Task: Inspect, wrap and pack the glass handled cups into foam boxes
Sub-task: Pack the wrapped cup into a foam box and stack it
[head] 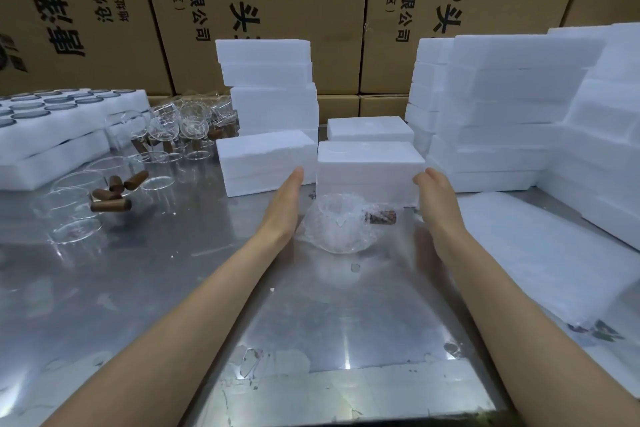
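Your left hand and right hand flat-fingered, holding nothing, either side of the wrapped cup on the steel table, closed foam box just behind it, unwrapped cups far left.

Behind my worktop the cardboard cartons carry black print turned sideways: "科技有限公司", "(西区)" and "O-P头" (repeated on the next carton). The far-left carton's characters I can't read surely.

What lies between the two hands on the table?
In the head view, a wrapped glass cup lies between the left hand and right hand.
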